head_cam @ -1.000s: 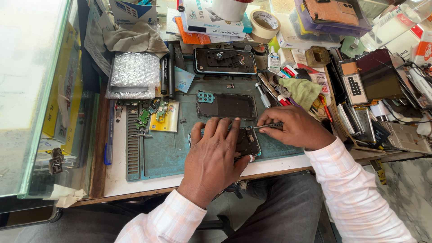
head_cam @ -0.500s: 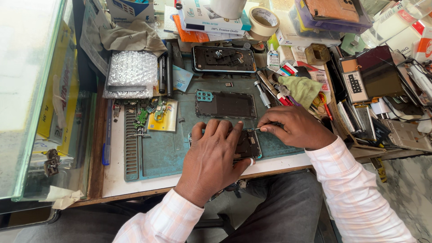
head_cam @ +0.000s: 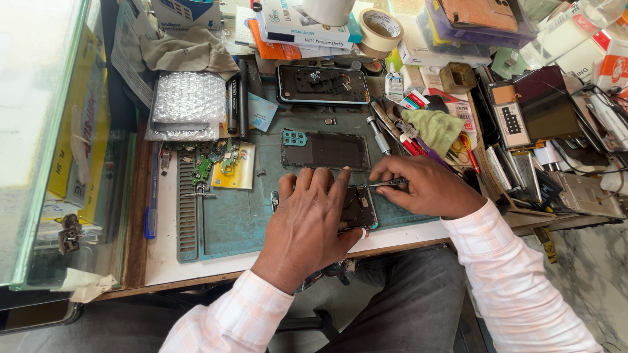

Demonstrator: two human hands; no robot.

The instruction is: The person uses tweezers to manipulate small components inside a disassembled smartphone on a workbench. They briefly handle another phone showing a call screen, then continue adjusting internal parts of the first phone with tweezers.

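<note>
**A:** Watching the head feed from my desk. Where's the phone in all that clutter?

**B:** Lower centre of the frame. The opened smartphone (head_cam: 356,208) lies flat on the teal repair mat (head_cam: 229,222), insides up, near the front edge of the bench. My left hand (head_cam: 307,222) is spread flat over its left part, fingers splayed and pressing down, so it pins the phone rather than wrapping it.

**A:** And the right?

**B:** Right hand (head_cam: 428,189) sits just to the right of the phone, fingers pinched tight round a slim metal tool, looks like tweezers (head_cam: 386,184). The tip points left and meets the phone's upper right corner, right beside my left fingertips. I can't tell whether the tip has hold of anything, too small.

**A:** So which way does the thing run?

**B:** The tool's long axis runs almost level, right to left across the frame. I can't call the phone's long axis, since my left hand covers too much of it. The left hand is on it, the right reaches it only through the tool.

**A:** Anything close by?

**B:** The dark back cover (head_cam: 325,150) lies just above on the mat, a second phone frame (head_cam: 322,84) higher up, small green circuit boards (head_cam: 216,163) to the left, and a tape roll (head_cam: 379,29) along the top.
</note>
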